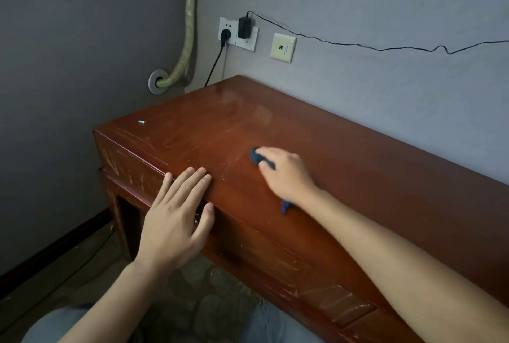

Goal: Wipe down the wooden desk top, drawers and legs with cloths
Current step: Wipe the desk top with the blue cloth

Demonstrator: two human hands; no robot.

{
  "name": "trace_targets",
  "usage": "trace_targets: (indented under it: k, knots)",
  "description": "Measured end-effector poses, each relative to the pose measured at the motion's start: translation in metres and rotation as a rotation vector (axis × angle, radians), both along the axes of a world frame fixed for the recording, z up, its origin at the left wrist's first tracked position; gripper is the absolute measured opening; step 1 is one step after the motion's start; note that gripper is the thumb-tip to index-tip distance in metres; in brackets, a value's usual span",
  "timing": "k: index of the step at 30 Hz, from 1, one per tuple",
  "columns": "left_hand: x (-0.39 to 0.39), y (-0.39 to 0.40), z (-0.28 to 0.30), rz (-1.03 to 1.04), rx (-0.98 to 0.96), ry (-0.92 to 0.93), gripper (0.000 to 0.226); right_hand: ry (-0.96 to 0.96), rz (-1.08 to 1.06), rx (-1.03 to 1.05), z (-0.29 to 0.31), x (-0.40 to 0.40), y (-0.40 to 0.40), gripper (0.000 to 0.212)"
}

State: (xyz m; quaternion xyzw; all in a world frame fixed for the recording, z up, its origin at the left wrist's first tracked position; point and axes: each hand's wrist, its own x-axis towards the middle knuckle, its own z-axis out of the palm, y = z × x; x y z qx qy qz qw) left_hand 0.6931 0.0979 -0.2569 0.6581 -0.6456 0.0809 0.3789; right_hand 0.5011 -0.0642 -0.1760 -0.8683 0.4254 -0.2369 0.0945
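Right hand [286, 174] presses dark-blue cloth [256, 156] on scuffed desk top [358, 166].

bare forearms [413, 254], no sleeves visible; grey-blue trousers [275, 326] at knees.

Dim room, soft glare on desk top [237, 106].

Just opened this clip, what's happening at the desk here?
A person is wiping the top of a wooden desk. The right hand presses a dark blue cloth onto the desk top, with most of the cloth hidden under the palm. The left hand lies flat, fingers straight, on the front edge above a drawer. A small pale green object sits near the far left corner; smears show on the surface.
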Motion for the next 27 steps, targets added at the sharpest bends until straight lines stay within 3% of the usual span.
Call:
trace_targets:
  k: [4,6,8,11,13,15,18,21,23,25,27]
  knots:
    - [-0.001,-0.001,0.002,0.005,0.006,0.02,0.059,0.024,0.439,0.047,-0.006,-0.003,0.076,0.04]
    - [0.0,0.0,0.003,0.002,0.022,0.005,0.059,0.045,0.506,0.07,0.0,-0.012,0.069,0.04]
    - [0.001,0.001,0.004,-0.007,0.043,-0.007,0.061,0.09,0.378,0.019,0.004,-0.016,0.04,0.038]
    - [0.004,0.003,0.007,-0.019,0.076,-0.034,0.062,0.134,-0.119,-0.005,0.01,-0.023,-0.02,0.031]
    - [0.005,0.004,0.007,-0.025,0.083,-0.043,0.063,0.125,-0.314,0.024,0.011,-0.023,-0.041,0.026]
    - [0.005,0.004,0.007,-0.024,0.087,-0.028,0.063,0.092,-0.292,0.047,0.008,-0.015,-0.037,0.036]
    - [0.002,0.004,0.006,-0.022,0.072,0.019,0.062,0.088,-0.036,0.077,0.002,-0.007,0.016,0.052]
    - [-0.002,0.002,0.006,-0.011,0.055,0.053,0.062,0.109,0.343,0.035,-0.002,-0.011,0.075,0.05]
    - [-0.002,0.003,0.006,-0.003,0.064,0.037,0.062,0.105,0.464,0.079,-0.001,-0.014,0.076,0.045]
    - [-0.001,0.003,0.008,-0.01,0.086,0.02,0.064,0.126,0.399,0.053,0.004,-0.012,0.049,0.04]
    - [0.0,0.005,0.01,-0.006,0.11,0.012,0.065,0.118,0.193,-0.016,0.004,-0.008,0.002,0.038]
